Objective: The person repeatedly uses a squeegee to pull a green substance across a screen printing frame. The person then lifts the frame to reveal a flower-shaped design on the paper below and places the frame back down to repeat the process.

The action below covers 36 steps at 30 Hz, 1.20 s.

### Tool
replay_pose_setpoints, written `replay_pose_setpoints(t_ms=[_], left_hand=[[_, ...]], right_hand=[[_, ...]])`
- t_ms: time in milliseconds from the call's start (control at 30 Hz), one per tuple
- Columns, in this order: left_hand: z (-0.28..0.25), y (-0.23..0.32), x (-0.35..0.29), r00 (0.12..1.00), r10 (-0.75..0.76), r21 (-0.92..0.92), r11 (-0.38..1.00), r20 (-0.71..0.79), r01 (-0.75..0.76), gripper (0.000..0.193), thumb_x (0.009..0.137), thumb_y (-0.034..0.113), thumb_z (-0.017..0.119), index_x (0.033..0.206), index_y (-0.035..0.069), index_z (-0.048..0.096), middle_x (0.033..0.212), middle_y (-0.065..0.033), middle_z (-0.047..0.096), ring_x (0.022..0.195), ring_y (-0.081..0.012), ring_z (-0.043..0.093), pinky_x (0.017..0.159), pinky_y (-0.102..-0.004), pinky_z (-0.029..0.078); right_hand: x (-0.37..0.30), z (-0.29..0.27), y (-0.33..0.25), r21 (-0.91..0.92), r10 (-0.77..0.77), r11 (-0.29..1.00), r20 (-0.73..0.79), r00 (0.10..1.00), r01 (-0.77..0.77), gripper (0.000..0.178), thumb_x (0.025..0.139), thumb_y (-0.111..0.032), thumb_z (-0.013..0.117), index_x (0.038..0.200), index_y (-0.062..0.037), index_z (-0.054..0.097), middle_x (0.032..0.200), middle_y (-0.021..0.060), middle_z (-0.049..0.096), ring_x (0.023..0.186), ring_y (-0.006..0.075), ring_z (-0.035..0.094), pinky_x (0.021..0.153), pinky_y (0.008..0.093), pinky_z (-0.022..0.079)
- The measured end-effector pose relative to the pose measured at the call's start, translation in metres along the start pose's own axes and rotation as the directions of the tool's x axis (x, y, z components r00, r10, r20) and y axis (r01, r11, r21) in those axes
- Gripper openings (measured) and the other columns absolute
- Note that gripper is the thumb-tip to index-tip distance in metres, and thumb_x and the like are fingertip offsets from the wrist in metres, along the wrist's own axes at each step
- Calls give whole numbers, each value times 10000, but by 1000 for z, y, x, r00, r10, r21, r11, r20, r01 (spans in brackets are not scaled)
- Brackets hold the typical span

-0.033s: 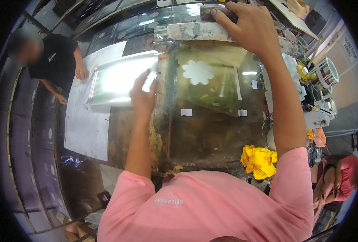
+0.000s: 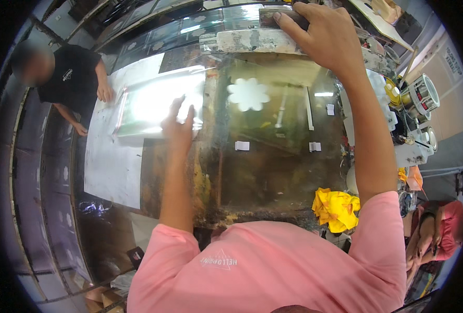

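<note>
- The glossy sheet [image 2: 148, 107] lies left of the table's middle, its long axis running left to right, its right end tilted slightly farther away; glare whitens most of it.
- The left hand [image 2: 180, 125] is open, fingers spread and pointing far, over the sheet's near right part (whether it touches, I cannot tell).
- The right hand [image 2: 325, 31] grips a dark block [image 2: 269, 19] at the far side; the block's long axis also runs left to right, along a paint-stained pale bar [image 2: 252, 40].
- A white scalloped flower shape [image 2: 248, 94] shows on a yellowish-green area just nearer than the bar.
- The dark brown, shiny tabletop [image 2: 263, 180] carries small pale tabs [image 2: 242, 146], with a crumpled yellow cloth [image 2: 336, 209] at the near right.
- White paper [image 2: 111, 164] lies beneath the sheet.
- A person in a dark shirt [image 2: 74, 73] is at far left; cans [image 2: 422, 95] stand at right, and a person in pink [image 2: 450, 229] is at near right.
</note>
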State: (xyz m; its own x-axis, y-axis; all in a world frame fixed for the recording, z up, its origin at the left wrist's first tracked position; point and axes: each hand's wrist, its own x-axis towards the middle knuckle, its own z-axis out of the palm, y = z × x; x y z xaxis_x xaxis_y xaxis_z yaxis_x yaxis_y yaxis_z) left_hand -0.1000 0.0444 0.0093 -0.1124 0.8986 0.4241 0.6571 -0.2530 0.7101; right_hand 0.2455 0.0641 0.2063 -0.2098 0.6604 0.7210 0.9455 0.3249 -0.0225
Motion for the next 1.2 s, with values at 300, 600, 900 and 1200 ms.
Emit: replay_pose_setpoints(t_ms=[300,600,900,1200], left_hand=[[-137,-155,40,972,-84,197,972,-219,128,477,952,130,740,1391,-42,667,1446,-249,654,1345,-332,636,1142,-380,461],[-115,-156,37,907,164,761,612,-389,216,555,1035,241,643,1567,117,540,1448,-220,650,1499,-368,478,1243,-720,153],[-2,-53,-18,929,309,680,637,205,-362,545,1109,388,495,1574,104,505,1608,-103,530,1536,-364,407,1265,-730,-1],[20,-103,-24,965,73,712,662,253,-237,542,1138,385,360,1570,94,513,1598,-124,536,1507,-392,436,1260,-724,49]], right_hand=[[12,8,7,-58,-1,998,-5,1000,1,528,1007,-538,602,1033,-37,768,874,189,725,828,381,667,845,457,446],[6,10,8,-41,-11,999,-59,998,8,494,989,-520,623,992,-43,749,895,186,733,837,382,681,850,464,463],[-3,10,11,-80,26,997,65,998,-21,553,1005,-549,604,1147,-41,772,1033,188,757,932,374,686,889,443,458],[-8,15,11,-96,-13,995,1,1000,13,560,1006,-552,600,1122,-28,760,1023,184,754,964,369,689,919,449,454]])
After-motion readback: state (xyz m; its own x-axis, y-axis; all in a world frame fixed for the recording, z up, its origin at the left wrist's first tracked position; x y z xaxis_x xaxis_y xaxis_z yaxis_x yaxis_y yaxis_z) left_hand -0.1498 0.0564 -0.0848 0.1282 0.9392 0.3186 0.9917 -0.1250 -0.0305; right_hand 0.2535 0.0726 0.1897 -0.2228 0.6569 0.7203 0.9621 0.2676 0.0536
